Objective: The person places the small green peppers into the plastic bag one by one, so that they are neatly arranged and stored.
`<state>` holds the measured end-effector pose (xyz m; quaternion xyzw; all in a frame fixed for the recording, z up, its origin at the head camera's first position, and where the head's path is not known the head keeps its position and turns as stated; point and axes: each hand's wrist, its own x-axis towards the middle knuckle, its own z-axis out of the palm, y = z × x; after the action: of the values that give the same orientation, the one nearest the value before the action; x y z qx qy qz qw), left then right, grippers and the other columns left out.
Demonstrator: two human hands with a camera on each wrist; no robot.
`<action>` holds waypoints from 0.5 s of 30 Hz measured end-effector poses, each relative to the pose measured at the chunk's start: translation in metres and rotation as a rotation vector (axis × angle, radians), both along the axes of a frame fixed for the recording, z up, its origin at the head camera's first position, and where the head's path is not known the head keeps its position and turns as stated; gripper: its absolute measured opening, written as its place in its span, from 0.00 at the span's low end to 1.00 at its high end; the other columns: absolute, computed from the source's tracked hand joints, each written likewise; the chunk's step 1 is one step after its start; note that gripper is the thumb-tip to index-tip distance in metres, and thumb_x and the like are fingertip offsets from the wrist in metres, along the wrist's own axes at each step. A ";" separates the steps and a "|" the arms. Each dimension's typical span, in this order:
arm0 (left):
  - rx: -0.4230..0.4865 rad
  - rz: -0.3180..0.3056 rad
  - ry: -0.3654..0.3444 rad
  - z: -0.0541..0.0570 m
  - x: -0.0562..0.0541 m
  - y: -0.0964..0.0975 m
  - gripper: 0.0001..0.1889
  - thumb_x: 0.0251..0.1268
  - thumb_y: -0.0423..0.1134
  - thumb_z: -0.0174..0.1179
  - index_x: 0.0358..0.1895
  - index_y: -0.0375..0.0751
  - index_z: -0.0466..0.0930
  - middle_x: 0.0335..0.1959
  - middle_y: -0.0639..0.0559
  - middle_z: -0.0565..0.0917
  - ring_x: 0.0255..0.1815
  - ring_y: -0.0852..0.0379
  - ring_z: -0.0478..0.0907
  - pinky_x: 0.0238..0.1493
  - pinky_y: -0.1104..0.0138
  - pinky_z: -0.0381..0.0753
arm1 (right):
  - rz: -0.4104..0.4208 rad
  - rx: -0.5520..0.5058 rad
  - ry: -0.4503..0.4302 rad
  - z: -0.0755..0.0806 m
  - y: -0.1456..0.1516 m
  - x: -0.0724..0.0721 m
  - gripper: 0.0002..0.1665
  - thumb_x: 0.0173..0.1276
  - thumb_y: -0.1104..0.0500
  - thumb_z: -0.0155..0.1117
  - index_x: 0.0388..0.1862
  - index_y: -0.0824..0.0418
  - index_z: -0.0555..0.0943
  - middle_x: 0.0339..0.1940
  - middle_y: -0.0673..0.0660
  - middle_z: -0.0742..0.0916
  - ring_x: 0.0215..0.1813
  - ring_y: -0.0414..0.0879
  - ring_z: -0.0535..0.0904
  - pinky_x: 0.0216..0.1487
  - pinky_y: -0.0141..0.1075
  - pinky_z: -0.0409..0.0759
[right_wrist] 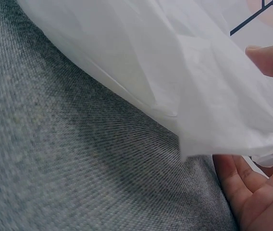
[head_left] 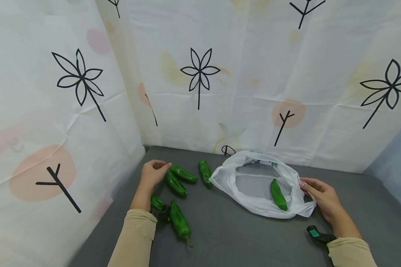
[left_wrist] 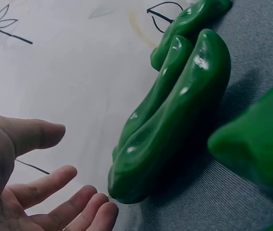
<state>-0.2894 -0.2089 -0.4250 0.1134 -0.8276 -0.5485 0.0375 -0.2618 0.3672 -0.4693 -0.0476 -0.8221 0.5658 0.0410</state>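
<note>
My left hand [head_left: 152, 174] is beside two green peppers lying side by side, the nearer pepper [head_left: 175, 184] and the farther pepper [head_left: 184, 174]. In the left wrist view its thumb and fingers are spread apart, with nothing between them and the fingertips close to the end of the nearer pepper [left_wrist: 175, 125]. At the right, my right hand [head_left: 324, 196] holds the side of a white plastic bag [head_left: 254, 207], thumb and fingers on either side of the plastic. The bag's mouth gapes wide, and one green pepper [head_left: 279, 194] shows inside it.
Another green pepper [head_left: 205, 174] lies just left of the bag. Nearer me are a pepper with a stem [head_left: 179, 219] and a pepper [head_left: 157, 202] partly hidden by my left wrist. A patterned white cloth [head_left: 194, 122] hangs behind the grey table [head_left: 234, 237].
</note>
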 end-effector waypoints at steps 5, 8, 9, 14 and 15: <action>-0.010 -0.009 -0.014 -0.004 0.000 0.000 0.25 0.77 0.49 0.65 0.66 0.36 0.78 0.67 0.35 0.76 0.67 0.36 0.76 0.66 0.45 0.80 | 0.009 -0.008 0.008 0.001 0.000 0.001 0.19 0.77 0.46 0.70 0.61 0.53 0.86 0.42 0.25 0.84 0.46 0.25 0.80 0.46 0.23 0.83; -0.009 -0.014 -0.025 -0.007 0.000 0.000 0.25 0.77 0.49 0.65 0.67 0.36 0.78 0.69 0.34 0.75 0.68 0.35 0.75 0.68 0.44 0.79 | 0.016 -0.009 0.011 0.001 0.000 0.001 0.19 0.77 0.47 0.70 0.61 0.53 0.86 0.42 0.25 0.84 0.47 0.24 0.80 0.46 0.23 0.83; -0.008 -0.016 -0.028 -0.008 -0.001 0.000 0.26 0.77 0.49 0.65 0.67 0.36 0.77 0.69 0.34 0.75 0.68 0.35 0.75 0.68 0.43 0.78 | 0.017 -0.008 0.014 0.000 0.000 0.001 0.19 0.77 0.47 0.70 0.61 0.53 0.86 0.42 0.25 0.84 0.47 0.24 0.80 0.46 0.23 0.83; -0.006 -0.034 -0.058 -0.012 -0.002 -0.001 0.27 0.77 0.51 0.64 0.68 0.37 0.76 0.71 0.34 0.74 0.70 0.34 0.74 0.70 0.40 0.76 | 0.022 -0.018 0.022 0.000 0.001 0.001 0.17 0.77 0.47 0.70 0.60 0.51 0.87 0.43 0.25 0.84 0.47 0.24 0.80 0.46 0.23 0.83; -0.006 -0.037 -0.065 -0.013 -0.002 -0.002 0.28 0.77 0.52 0.64 0.69 0.37 0.76 0.71 0.34 0.74 0.70 0.34 0.74 0.70 0.40 0.75 | 0.023 -0.020 0.023 0.000 0.001 0.001 0.17 0.77 0.47 0.70 0.60 0.51 0.87 0.43 0.25 0.84 0.47 0.24 0.80 0.46 0.23 0.83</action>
<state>-0.2910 -0.2104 -0.4380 0.1158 -0.8320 -0.5426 0.0010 -0.2610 0.3685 -0.4695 -0.0321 -0.8164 0.5750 0.0435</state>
